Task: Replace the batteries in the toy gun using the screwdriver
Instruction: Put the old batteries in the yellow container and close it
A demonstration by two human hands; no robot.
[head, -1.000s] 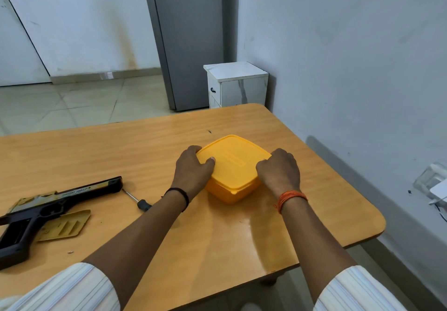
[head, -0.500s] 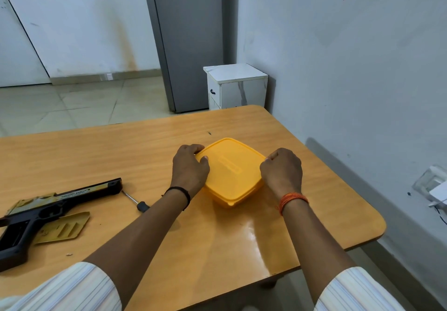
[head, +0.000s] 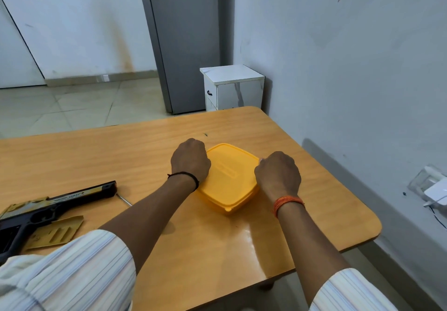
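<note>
You're at a glossy orange-brown wooden table (head: pixel 217 250) pushed against a pale blue wall, with a grey fridge (head: pixel 183 39) and a small white cabinet (head: pixel 233 88) past the far edge at 12 o'clock. Dead centre sits a square yellow plastic lidded container (head: pixel 229 177), lid on.

My guess at what could go wrong: if that lid pops off suddenly, the box may jump or tip, and whatever's inside (batteries, I'd assume, can't see in) could roll across the slick top and off the near edge at 5 o'clock. Also easy to shove the whole box instead of lifting the lid, since nothing's pinning the base.

Your left hand (head: pixel 191 160) is curled at the box's 9 o'clock side and your right hand (head: pixel 278 172) is curled at the 3 o'clock side. Both touch the rim, knuckles up, fingers tucked out of sight, so I can't tell how much lid they've actually hooked.

The black and tan toy gun (head: pixel 36 211) lies well off at 8 o'clock with its tan ribbed cover panel (head: pixel 55 233) off beside it, and the slim metal-shafted screwdriver (head: pixel 124 200) pokes out just by the muzzle, handle hidden under your left arm.
</note>
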